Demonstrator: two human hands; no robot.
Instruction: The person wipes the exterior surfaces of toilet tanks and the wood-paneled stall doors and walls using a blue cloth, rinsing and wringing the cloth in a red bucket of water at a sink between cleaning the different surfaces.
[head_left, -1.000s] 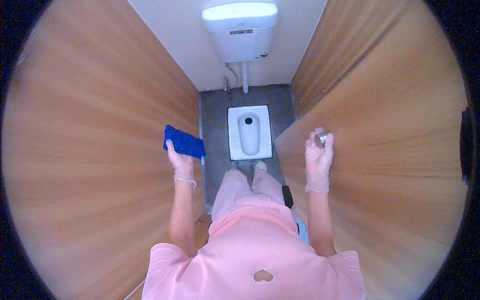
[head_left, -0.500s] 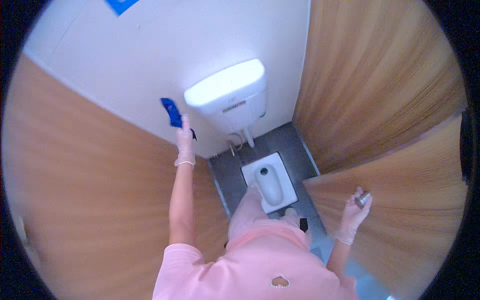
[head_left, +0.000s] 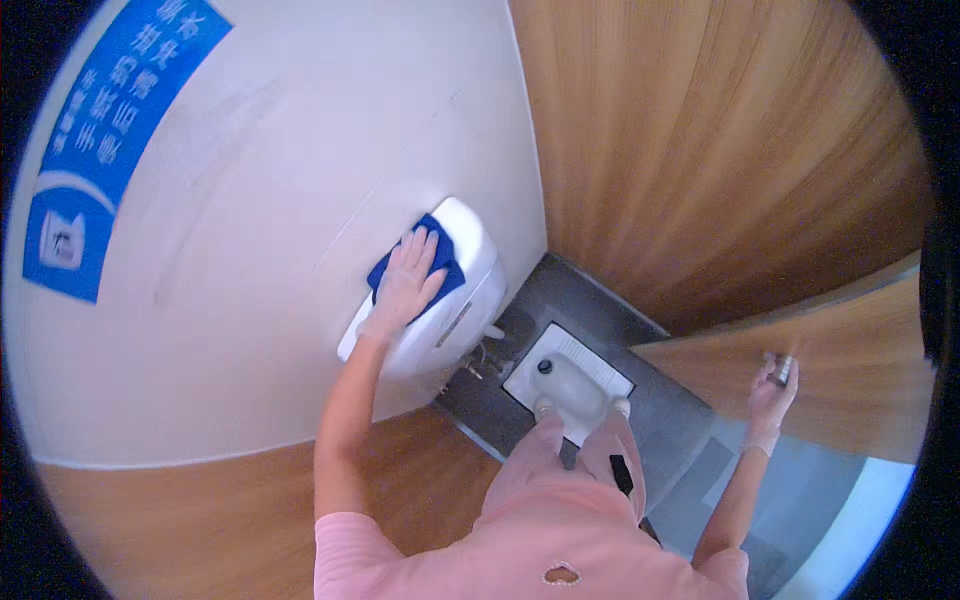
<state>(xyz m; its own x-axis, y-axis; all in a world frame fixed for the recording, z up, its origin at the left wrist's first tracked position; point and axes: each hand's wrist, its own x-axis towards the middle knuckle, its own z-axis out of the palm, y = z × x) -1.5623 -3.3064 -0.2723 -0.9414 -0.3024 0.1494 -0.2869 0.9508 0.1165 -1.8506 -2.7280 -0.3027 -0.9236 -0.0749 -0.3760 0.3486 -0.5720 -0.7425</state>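
Observation:
My left hand (head_left: 405, 285), in a clear glove, lies flat with fingers spread on a dark blue cloth (head_left: 451, 276). Under the cloth is the lid of the white toilet cistern (head_left: 470, 222), fixed to the wall. My right hand (head_left: 772, 397), gloved as well, is closed around a metal knob (head_left: 783, 371) on the wood-grain door (head_left: 850, 345). Below the cistern, a white squat toilet (head_left: 583, 381) is set in the grey floor, and my feet stand at its near end.
Wood-grain partitions (head_left: 700, 130) enclose the stall on both sides. Pipework (head_left: 478, 367) runs beneath the cistern. A blue sign (head_left: 120, 140) is on the pale wall at the left. Beside the door, the tiled floor (head_left: 800, 480) continues outside at the right.
My left hand has brought the cloth from the air beside the cistern onto its lid, and its fingers have flattened. My view has turned left, and the door stands wider.

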